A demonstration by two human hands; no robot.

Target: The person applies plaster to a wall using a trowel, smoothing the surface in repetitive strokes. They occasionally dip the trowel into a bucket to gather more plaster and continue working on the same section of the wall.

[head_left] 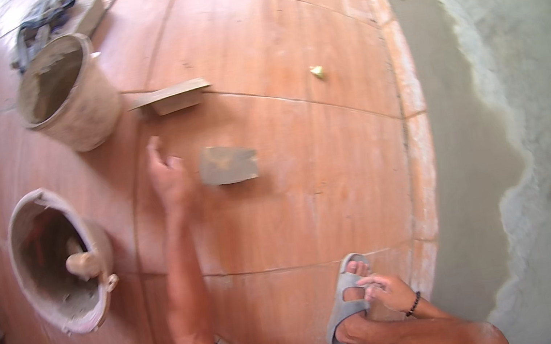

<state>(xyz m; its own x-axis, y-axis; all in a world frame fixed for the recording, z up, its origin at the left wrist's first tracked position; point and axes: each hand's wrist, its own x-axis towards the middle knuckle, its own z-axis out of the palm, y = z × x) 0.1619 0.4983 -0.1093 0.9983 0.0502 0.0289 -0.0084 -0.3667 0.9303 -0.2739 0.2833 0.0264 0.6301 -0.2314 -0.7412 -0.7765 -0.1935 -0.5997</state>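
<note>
My left hand (169, 176) reaches out over the brown tiled floor with its fingers extended and holds nothing. Just to its right is a grey rectangular slab (229, 165) with a tan patch on top, apart from the fingers. Beyond the fingertips lies a grey, flat-topped piece with a block-like side (176, 99); its exact kind is unclear. My right hand (389, 293), with a dark beaded bracelet at its wrist, hangs by my right sandal (346, 299), fingers loosely apart with nothing in them.
Left of my arm, a mortar-stained bucket (101, 250) holds a pale-handled tool (83, 265). Farther off stands another dirty bucket (95, 108), near a heap of cloth (42, 21). Along the right, wet grey mortar (464, 175) borders the tile edge. A small yellowish lump (318, 72) lies on the tiles.
</note>
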